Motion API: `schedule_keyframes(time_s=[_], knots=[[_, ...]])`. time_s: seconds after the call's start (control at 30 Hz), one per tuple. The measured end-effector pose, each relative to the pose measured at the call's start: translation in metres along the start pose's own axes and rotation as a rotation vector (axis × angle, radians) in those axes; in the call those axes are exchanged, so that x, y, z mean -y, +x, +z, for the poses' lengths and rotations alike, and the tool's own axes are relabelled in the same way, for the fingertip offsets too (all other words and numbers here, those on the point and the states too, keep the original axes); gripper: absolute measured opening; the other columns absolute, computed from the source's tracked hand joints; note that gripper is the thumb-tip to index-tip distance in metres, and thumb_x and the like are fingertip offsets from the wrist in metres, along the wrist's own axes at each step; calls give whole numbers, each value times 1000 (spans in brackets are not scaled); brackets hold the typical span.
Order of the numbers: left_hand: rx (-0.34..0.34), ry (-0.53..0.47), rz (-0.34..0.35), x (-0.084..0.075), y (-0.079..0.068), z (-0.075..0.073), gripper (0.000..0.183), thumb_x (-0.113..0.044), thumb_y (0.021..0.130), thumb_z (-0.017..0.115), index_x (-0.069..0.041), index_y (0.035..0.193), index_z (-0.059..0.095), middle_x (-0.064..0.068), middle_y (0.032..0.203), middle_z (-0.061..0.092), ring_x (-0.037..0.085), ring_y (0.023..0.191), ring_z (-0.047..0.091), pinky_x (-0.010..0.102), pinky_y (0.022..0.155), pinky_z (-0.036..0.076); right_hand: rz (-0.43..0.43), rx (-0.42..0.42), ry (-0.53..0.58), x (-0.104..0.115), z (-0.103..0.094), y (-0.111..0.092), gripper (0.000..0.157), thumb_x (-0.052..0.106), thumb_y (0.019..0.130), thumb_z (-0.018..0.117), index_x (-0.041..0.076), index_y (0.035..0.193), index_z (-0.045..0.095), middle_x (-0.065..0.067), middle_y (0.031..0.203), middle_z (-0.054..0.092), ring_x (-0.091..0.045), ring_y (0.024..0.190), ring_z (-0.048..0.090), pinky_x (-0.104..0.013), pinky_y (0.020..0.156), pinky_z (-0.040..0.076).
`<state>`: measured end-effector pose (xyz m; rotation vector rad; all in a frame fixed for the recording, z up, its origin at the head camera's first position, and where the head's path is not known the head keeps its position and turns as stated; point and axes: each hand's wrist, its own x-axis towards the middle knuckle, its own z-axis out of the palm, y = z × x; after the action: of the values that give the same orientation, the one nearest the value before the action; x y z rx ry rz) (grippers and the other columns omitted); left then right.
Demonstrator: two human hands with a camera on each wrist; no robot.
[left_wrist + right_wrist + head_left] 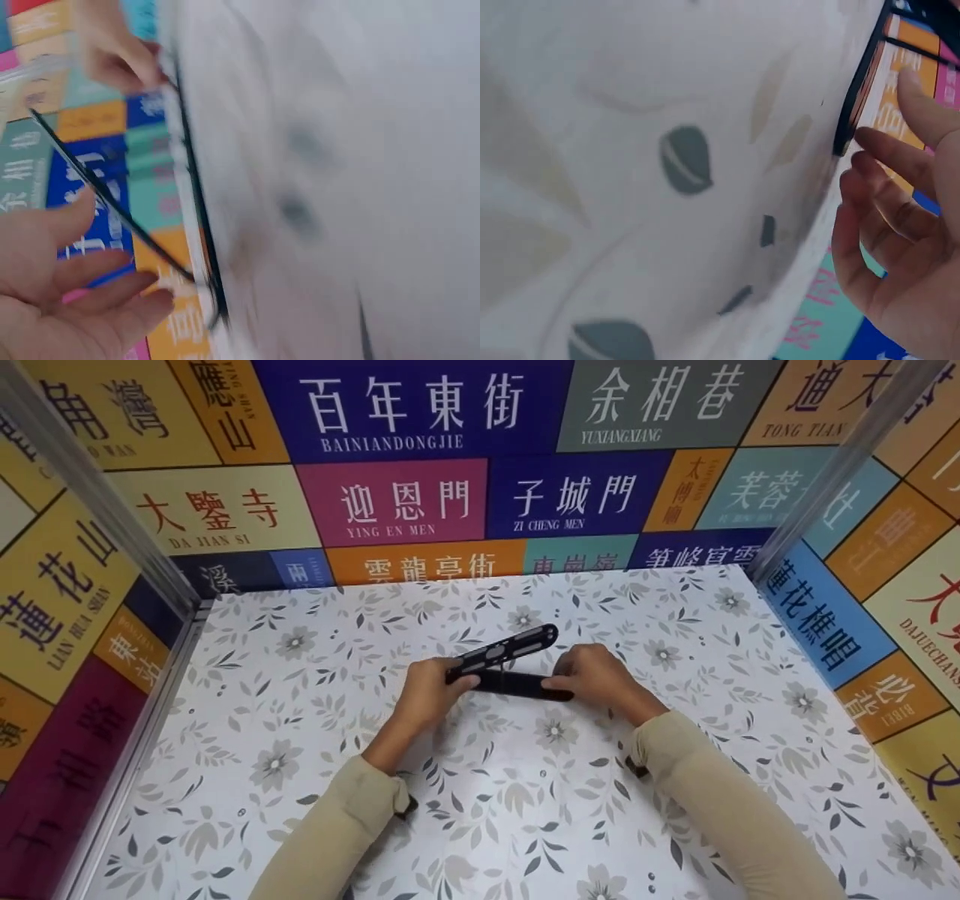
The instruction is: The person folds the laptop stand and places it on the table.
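Note:
A black hinged piece with two long flat bars, like a folding stand, stands partly unfolded on the flowered table. Its slotted upper bar [517, 643] slants up to the right, and its lower bar [517, 684] lies on the tabletop. A thin strut shows between the bars. My left hand [431, 690] is at the hinged end; in the left wrist view its fingers [112, 304] are spread and its thumb overlaps the upper bar [105, 191]. My right hand [600, 679] is at the lower bar's far end, where its loosely bent fingers [889, 161] reach the tip, thumb apart.
The white table [285, 712] has a grey leaf and flower print. Behind it rises a wall [420, 405] of coloured panels with large lettering, and similar panels stand left and right. Metal posts [120, 487] mark the corners.

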<state>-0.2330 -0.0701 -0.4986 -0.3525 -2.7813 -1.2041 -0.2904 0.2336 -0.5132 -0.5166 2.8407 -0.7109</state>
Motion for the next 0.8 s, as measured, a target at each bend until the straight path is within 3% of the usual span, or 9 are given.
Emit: schedule_keyframes(time_s=[0.13,0.33,0.57,0.8], knots=[[-84,-38,-34,-7,0,12,38,-30,90,79,-1,114,76,16,108,77,28,98,72,41,83,56,57,88,170,-10,-2,8,34,55,85,78,22,96,78,3,95,75,-17,88,65,-35,80,52],[-120,13,-60,-9,2,22,29,-28,87,82,-4,104,78,13,100,77,27,93,71,41,82,56,107,199,224,-15,-9,22,33,52,84,80,23,100,81,5,95,76,-15,88,62,-30,81,50],[-140,117,-96,-11,10,29,25,-29,90,79,-6,100,80,14,94,77,29,91,72,43,82,57,192,257,182,-9,-12,29,34,49,72,90,24,92,77,3,87,70,-18,82,57,-33,75,46],[-125,152,-113,-11,14,32,33,-29,90,78,-8,68,67,10,77,66,24,73,59,43,70,52,115,248,75,-4,-5,32,32,35,71,94,16,87,73,4,76,66,-16,70,54,-31,68,45]])
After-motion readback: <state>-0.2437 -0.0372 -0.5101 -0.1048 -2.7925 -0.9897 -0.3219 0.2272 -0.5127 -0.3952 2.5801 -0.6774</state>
